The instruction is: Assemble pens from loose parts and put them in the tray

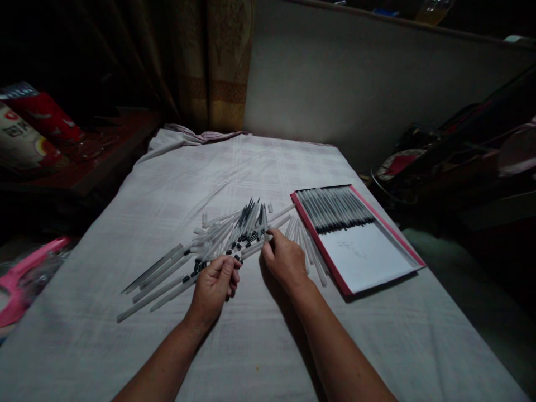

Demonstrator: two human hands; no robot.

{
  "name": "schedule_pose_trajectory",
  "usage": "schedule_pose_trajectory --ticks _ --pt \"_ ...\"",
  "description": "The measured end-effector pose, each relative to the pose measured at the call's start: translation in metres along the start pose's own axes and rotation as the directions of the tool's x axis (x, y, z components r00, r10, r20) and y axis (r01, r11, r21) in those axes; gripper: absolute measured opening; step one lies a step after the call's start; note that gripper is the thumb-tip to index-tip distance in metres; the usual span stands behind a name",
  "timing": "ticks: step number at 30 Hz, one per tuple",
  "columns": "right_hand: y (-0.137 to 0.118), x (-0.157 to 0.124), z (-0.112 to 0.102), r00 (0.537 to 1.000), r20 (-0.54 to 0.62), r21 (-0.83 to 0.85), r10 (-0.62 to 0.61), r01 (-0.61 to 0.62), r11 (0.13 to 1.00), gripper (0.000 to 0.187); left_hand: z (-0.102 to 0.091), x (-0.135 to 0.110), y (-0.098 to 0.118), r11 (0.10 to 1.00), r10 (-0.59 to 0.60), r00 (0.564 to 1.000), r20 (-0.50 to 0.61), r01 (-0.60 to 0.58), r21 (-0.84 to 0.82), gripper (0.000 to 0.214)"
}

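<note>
A loose pile of clear pen barrels and pen parts (218,237) lies spread over a white cloth (259,335) in front of me. My left hand (213,287) is curled with fingers pinched together at the near edge of the pile, next to small black caps; what it pinches is too small to name. My right hand (285,258) rests knuckles up on the pile's right side, fingers bent onto a pen barrel. To the right lies a red-rimmed flat box (410,258) with a row of assembled pens (335,209) lined up at its far end.
A pink plastic object (20,276) sits at the left edge. Red and white packages (29,137) stand on a dark wooden surface at far left. A curtain (218,61) hangs behind. Dark cluttered items (460,151) lie to the right.
</note>
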State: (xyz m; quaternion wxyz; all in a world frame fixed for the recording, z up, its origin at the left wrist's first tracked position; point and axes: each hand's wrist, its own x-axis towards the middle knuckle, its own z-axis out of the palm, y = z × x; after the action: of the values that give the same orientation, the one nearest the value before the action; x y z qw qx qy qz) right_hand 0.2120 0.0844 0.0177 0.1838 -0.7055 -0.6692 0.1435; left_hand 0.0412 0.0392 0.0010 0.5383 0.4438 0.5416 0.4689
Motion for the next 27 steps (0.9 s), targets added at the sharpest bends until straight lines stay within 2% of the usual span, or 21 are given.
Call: schedule_pose_trajectory --ticks 3,8,11,13,15,16,19,20,21,22,23,27 --pt "0.007 -0.006 0.002 0.999 -0.048 0.222 0.006 0.005 0.975 0.032 0.000 0.000 -0.003 1.000 0.000 1.000 0.004 0.000 0.009 0.050" --pt "0.008 -0.025 0.008 0.986 -0.150 0.573 -0.068 0.143 0.807 0.022 0.001 0.000 -0.010 0.998 0.040 0.997 -0.069 -0.036 0.060 0.046" --pt "0.005 -0.031 0.013 0.991 -0.135 0.690 -0.021 0.109 0.715 0.022 0.000 -0.001 -0.012 0.981 0.129 0.989 -0.076 -0.115 0.158 0.042" --pt "0.004 -0.032 0.014 0.994 -0.111 0.721 -0.008 0.086 0.688 0.021 -0.001 -0.003 -0.010 0.930 0.242 0.968 -0.059 -0.214 0.299 0.033" --pt "0.003 -0.032 0.014 0.994 -0.107 0.724 -0.037 0.104 0.682 0.020 -0.002 -0.005 -0.007 0.816 0.397 0.918 0.013 -0.360 0.453 0.026" --pt "0.002 -0.032 0.013 0.991 -0.115 0.717 -0.064 0.127 0.685 0.019 -0.003 -0.006 -0.005 0.735 0.482 0.874 0.061 -0.441 0.514 0.025" --pt "-0.002 -0.032 0.010 0.977 -0.151 0.680 -0.152 0.214 0.701 0.018 -0.004 -0.011 0.000 0.444 0.693 0.692 0.200 -0.629 0.638 0.025" --pt "-0.003 -0.033 0.010 0.971 -0.159 0.668 -0.177 0.238 0.705 0.019 -0.004 -0.012 0.001 0.357 0.732 0.640 0.236 -0.654 0.667 0.026" --pt "-0.005 -0.033 0.010 0.966 -0.163 0.661 -0.199 0.257 0.706 0.019 -0.004 -0.012 0.002 0.292 0.749 0.608 0.262 -0.659 0.694 0.027" --pt "-0.005 -0.034 0.010 0.963 -0.163 0.658 -0.216 0.270 0.704 0.019 -0.004 -0.012 0.002 0.252 0.748 0.602 0.279 -0.647 0.720 0.028" --pt "-0.006 -0.034 0.011 0.960 -0.161 0.658 -0.230 0.278 0.700 0.019 -0.005 -0.011 0.001 0.236 0.736 0.615 0.283 -0.625 0.744 0.028" --pt "-0.001 -0.030 0.011 0.962 -0.134 0.667 -0.238 0.265 0.696 0.021 -0.009 -0.004 -0.004 0.290 0.654 0.707 0.268 -0.562 0.774 0.024"
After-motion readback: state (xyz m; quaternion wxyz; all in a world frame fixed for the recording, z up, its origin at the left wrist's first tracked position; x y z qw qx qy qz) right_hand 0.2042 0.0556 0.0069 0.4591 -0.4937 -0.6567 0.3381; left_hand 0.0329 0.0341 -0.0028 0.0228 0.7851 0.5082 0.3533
